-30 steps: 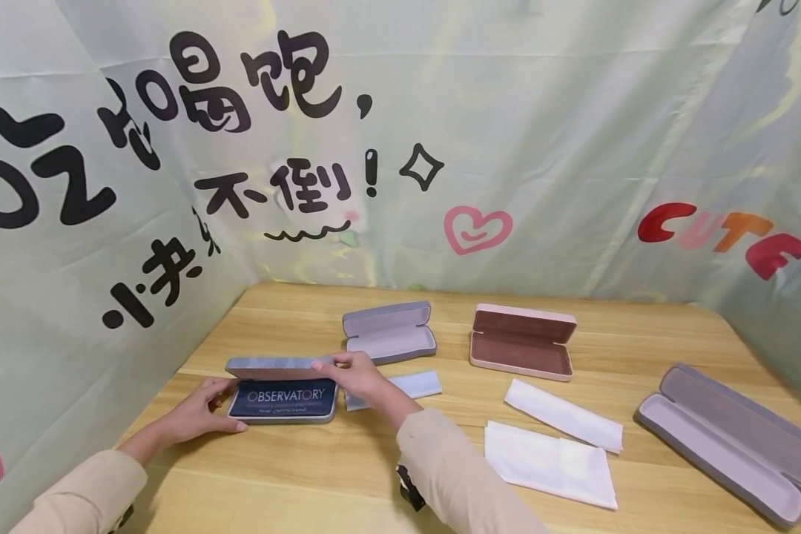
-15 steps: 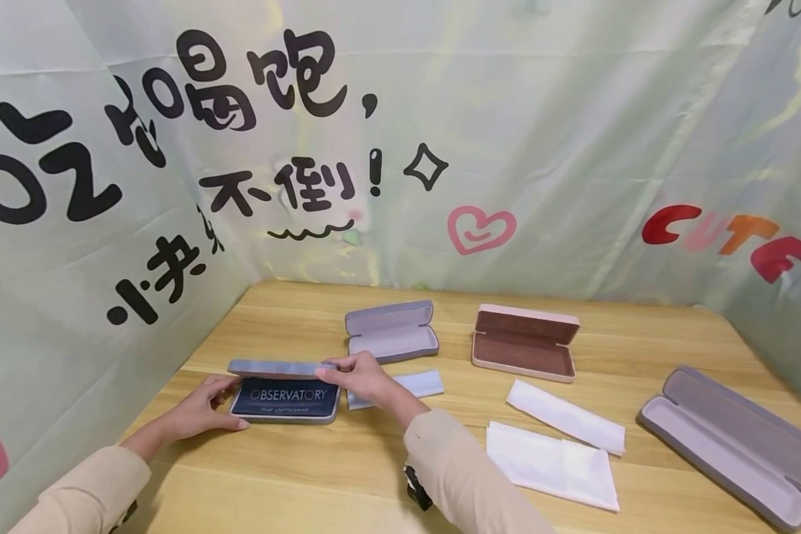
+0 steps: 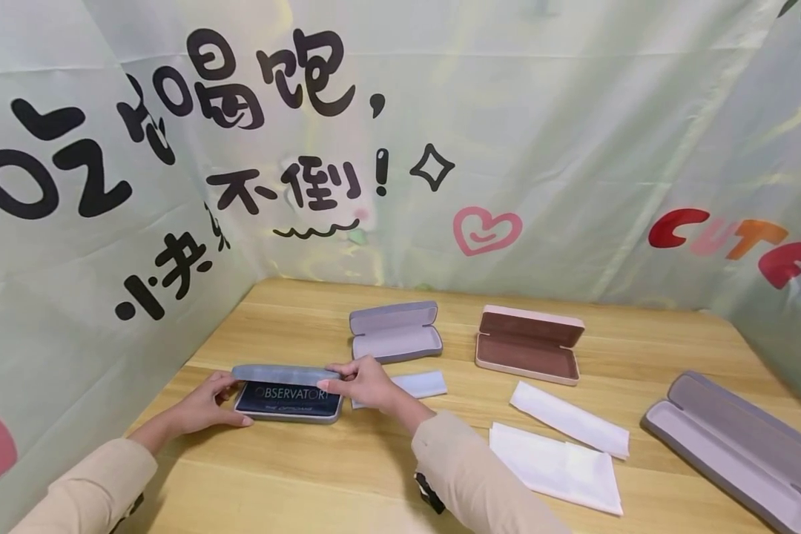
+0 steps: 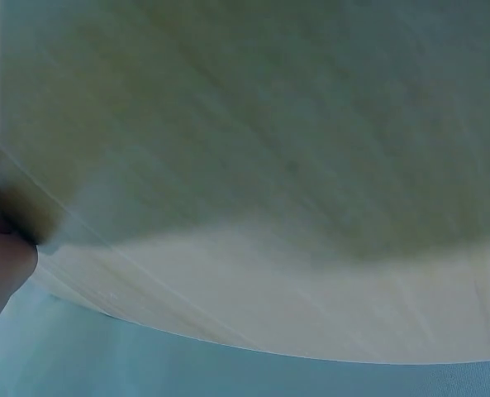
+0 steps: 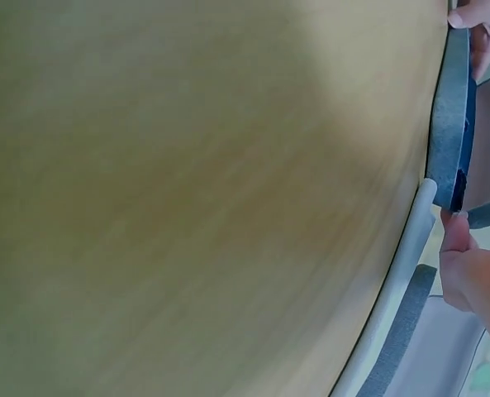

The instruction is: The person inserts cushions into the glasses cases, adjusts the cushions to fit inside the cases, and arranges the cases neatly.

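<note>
A grey-blue glasses case [image 3: 283, 376] lies at the left of the table, its lid partly lowered. Inside it is a dark blue lens cloth [image 3: 294, 397] with "OBSERVATORY" printed on it. My left hand [image 3: 203, 404] grips the case's left end, thumb at the front corner and fingers behind. At the other end, my right hand [image 3: 368, 383] pinches the lid's edge between thumb and fingers. The right wrist view shows the case [image 5: 451, 124] from the side with both hands at its ends. In the left wrist view only a bit of the left hand [image 4: 5, 265] shows.
Behind stand an opened lavender glasses case [image 3: 397, 334] and an opened pink one with brown lining [image 3: 527, 347]. A longer grey-purple case [image 3: 727, 460] lies opened at right. A light blue cloth [image 3: 422, 384] and two white cloths [image 3: 570, 419] lie on the wooden table [image 3: 294, 475].
The grey-blue case's lid has tilted down and forward under my right hand, covering more of the dark cloth. My left hand keeps its hold. The head view has shifted slightly left.
</note>
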{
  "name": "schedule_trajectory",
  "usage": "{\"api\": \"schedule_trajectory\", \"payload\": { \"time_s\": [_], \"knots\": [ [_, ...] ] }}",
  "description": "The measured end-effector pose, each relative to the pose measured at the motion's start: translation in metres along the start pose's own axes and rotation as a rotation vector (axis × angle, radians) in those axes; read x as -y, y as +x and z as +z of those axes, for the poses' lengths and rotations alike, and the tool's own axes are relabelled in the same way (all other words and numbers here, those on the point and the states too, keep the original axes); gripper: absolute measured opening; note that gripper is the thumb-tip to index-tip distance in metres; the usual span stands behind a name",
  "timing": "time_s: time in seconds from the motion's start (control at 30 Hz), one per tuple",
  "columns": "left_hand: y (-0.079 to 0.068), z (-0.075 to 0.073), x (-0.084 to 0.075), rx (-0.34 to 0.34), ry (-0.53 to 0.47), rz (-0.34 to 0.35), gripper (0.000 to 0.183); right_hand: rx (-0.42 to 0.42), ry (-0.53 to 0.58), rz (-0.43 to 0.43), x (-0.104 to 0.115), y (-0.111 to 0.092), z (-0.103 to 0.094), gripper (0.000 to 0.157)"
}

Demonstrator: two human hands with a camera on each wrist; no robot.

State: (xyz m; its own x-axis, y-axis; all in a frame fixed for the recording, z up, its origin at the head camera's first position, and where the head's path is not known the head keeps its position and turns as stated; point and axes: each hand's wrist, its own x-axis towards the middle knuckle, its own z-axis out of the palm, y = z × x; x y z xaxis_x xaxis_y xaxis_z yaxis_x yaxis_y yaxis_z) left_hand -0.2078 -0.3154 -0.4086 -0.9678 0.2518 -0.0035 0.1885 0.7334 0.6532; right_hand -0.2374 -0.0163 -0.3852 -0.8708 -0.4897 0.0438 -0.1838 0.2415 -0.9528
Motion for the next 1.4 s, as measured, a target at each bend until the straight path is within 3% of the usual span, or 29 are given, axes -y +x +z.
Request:
{"api": "schedule_trajectory", "payload": {
  "time_s": [0.17, 0.33, 0.77, 0.97, 1.4],
  "knots": [
    [0.000, 0.000, 0.001, 0.004, 0.003, -0.002, 0.068, 0.011, -0.004, -0.019, 0.000, -0.001, 0.001, 0.049],
    [0.000, -0.001, 0.001, 0.012, 0.004, -0.024, 0.072, -0.001, -0.028, -0.045, -0.001, -0.004, 0.001, 0.026],
    [-0.001, -0.001, 0.000, -0.011, -0.027, 0.010, 0.065, 0.001, -0.102, -0.080, -0.002, -0.006, 0.003, 0.041],
    [-0.001, -0.001, 0.002, -0.014, -0.026, 0.026, 0.064, -0.002, -0.125, -0.108, -0.003, -0.007, 0.004, 0.057],
    [-0.001, 0.000, 0.004, -0.006, -0.046, 0.019, 0.061, 0.021, -0.204, -0.111, 0.000, -0.010, 0.003, 0.060]
  ]
}}
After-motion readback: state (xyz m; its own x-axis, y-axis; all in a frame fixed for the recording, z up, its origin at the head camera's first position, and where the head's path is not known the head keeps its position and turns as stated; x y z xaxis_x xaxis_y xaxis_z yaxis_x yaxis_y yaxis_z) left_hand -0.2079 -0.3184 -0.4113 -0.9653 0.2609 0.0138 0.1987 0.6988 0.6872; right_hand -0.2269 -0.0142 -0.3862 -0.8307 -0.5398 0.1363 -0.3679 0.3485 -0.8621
